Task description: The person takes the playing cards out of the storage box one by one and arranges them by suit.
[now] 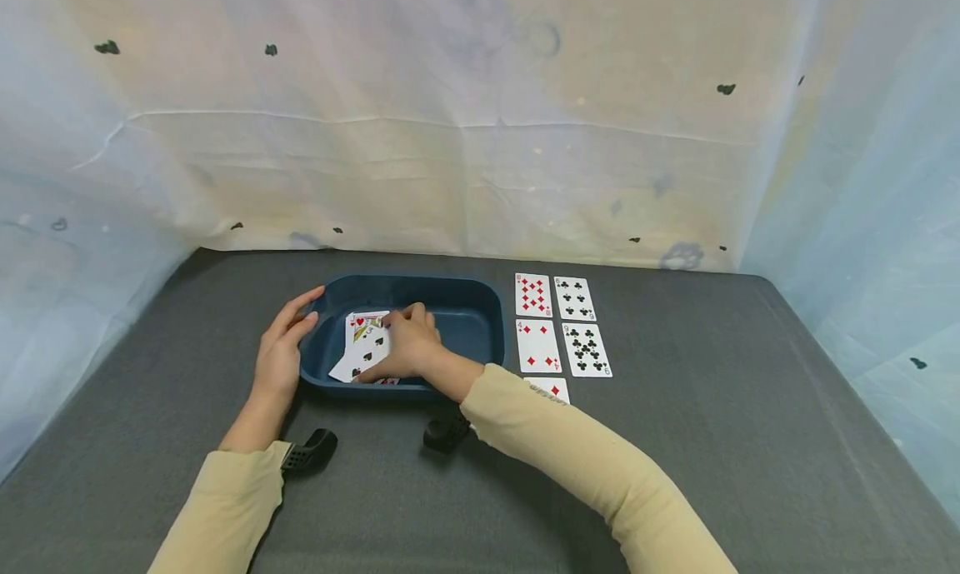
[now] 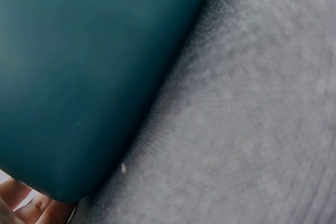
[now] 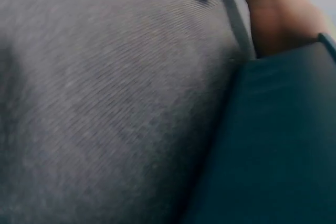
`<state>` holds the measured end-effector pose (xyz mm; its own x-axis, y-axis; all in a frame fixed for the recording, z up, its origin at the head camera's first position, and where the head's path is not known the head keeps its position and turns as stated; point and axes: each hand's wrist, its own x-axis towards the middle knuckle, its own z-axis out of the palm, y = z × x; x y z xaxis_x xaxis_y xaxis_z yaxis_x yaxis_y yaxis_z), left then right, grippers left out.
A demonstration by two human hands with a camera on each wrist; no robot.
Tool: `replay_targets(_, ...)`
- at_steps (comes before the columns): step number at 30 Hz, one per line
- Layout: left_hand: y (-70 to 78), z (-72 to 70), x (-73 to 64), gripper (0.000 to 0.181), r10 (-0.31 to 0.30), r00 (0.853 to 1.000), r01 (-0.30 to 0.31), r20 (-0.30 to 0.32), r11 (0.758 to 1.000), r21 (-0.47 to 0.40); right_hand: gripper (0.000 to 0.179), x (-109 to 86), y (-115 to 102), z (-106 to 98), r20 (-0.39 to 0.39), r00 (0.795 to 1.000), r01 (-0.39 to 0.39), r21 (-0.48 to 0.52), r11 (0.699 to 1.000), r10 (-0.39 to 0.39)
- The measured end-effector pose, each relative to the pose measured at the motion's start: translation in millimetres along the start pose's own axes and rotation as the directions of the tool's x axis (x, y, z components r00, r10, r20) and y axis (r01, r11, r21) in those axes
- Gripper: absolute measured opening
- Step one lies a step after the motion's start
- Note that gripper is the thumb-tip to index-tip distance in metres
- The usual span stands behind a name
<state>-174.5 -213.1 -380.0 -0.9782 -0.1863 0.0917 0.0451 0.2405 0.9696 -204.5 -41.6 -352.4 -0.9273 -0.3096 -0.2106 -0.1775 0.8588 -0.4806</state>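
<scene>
A dark blue tray (image 1: 468,291) stands on the table with several loose playing cards lying toward its left side. Reaching into it, my right hand (image 1: 411,345) spans a spade card (image 1: 369,351), thumb at the near edge and fingers at the far edge. A red-and-yellow face card with a heart (image 1: 360,322) shows beneath it. My left hand (image 1: 279,356) rests against the tray's left end, its fingers extended along the outside. In the left wrist view, fingertips (image 2: 39,208) show at the tray's corner.
Right of the tray, face-up cards lie in two columns: diamonds (image 1: 533,295) beside clubs (image 1: 575,299). The nearest diamond card (image 1: 553,386) is partly covered by my right sleeve (image 1: 562,441). Pale patterned cloth (image 1: 465,157) hangs behind the grey table (image 1: 697,441).
</scene>
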Motion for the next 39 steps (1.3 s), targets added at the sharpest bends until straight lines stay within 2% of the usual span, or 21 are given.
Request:
replay_targets(5,1.0,1.0,-0.6,0.043,-0.003,1.000,0.003,-0.006,1.000,-0.002,0.090,-1.3,1,-1,0.013,0.997,0.073,-0.077,0.994,-0.072)
replay_targets(11,1.3,2.2,-2.0,0.043,0.002,1.000,-0.002,-0.020,1.000,0.005,0.089,-2.5,5,-3,0.012,0.999,0.047,-0.020,0.999,-0.047)
replay_targets(20,1.0,3.2,-1.4,0.043,0.007,1.000,-0.007,-0.003,1.000,-0.010,0.093,-8.1,14,-17,-0.072,0.997,-0.008,-0.081,0.997,0.002)
replay_targets(27,-0.1,0.6,-0.9,0.043,0.004,1.000,-0.004,-0.008,1.000,-0.010,0.093,-8.2,32,-28,-0.075,0.997,-0.012,-0.073,0.997,0.006)
replay_targets(32,-1.5,-0.1,-0.4,0.043,0.004,1.000,-0.004,-0.012,1.000,0.002,0.084,-8.0,44,-34,-0.114,0.993,0.018,-0.074,0.997,-0.026)
replay_targets(36,-1.3,0.2,-0.1,0.043,0.003,1.000,-0.003,-0.013,1.000,0.007,0.069,-8.8,50,-38,-0.162,0.986,0.031,-0.027,0.999,-0.035)
replay_targets(39,-0.7,1.3,0.2,0.043,0.003,1.000,-0.003,-0.010,1.000,0.003,0.058,-11.8,54,-42,-0.189,0.981,0.064,0.046,0.997,-0.054)
